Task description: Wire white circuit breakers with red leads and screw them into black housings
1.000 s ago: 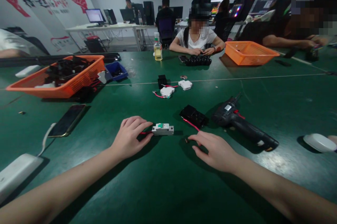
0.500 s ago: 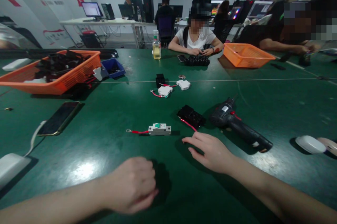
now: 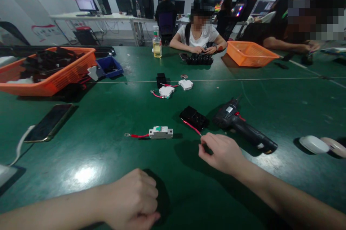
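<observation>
My left hand (image 3: 132, 199) is curled into a fist near the table's front edge, with nothing visible in it. My right hand (image 3: 220, 152) pinches the end of a red wire (image 3: 192, 127) that runs from a black block (image 3: 194, 117). A white circuit breaker (image 3: 160, 132) with a green switch and a red lead lies on the green table (image 3: 108, 114), between and beyond my hands. A black electric screwdriver (image 3: 243, 125) lies just right of the black block.
Two more white breakers (image 3: 167, 91) and a small black block (image 3: 161, 79) lie farther out. An orange basket (image 3: 45, 71) of black parts, a blue bin (image 3: 109, 66) and a phone (image 3: 48, 122) are left. Another orange basket (image 3: 250, 53) and people sit opposite.
My left hand let go of the white breaker and pulled back to the near edge, closing into a fist. My right hand closed its fingers on the red wire's end.
</observation>
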A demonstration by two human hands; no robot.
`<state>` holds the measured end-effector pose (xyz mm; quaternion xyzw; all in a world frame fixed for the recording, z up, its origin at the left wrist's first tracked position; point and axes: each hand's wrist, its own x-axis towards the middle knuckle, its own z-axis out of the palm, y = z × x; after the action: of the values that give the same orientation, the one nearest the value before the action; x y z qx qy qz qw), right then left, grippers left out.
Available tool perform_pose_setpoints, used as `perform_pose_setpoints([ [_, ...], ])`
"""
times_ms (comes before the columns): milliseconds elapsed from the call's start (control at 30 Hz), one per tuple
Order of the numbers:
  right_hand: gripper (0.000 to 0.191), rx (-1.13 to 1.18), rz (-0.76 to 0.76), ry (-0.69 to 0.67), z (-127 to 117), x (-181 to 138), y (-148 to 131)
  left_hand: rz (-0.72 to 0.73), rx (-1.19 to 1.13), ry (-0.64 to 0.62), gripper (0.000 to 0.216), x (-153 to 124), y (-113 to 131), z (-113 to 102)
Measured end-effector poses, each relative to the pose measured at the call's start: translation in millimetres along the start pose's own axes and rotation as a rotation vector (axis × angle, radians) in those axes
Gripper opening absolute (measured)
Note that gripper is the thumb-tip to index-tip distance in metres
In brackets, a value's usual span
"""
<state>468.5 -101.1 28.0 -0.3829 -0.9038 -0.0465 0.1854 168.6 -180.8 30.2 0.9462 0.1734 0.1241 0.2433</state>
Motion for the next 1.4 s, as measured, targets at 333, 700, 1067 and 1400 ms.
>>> perform_pose_setpoints([
  [333, 0.012, -0.039, 0.348, -0.114, 6, 2, 10, -0.006, -0.016, 0.013, 0.031, 2, 2, -4],
  [700, 0.011, 0.099, 0.126, -0.212, 6, -2, 5, 0.018, -0.036, 0.023, 0.032, 1, -2, 1],
  [1067, 0.020, 0.309, -0.070, -0.300, 3, -3, -3, 0.015, -0.045, 0.019, 0.031, 1, -3, 0],
  [1400, 0.029, 0.301, -0.019, -0.257, 0, -2, -3, 0.008, -0.060, 0.032, 0.031, 1, -3, -1],
])
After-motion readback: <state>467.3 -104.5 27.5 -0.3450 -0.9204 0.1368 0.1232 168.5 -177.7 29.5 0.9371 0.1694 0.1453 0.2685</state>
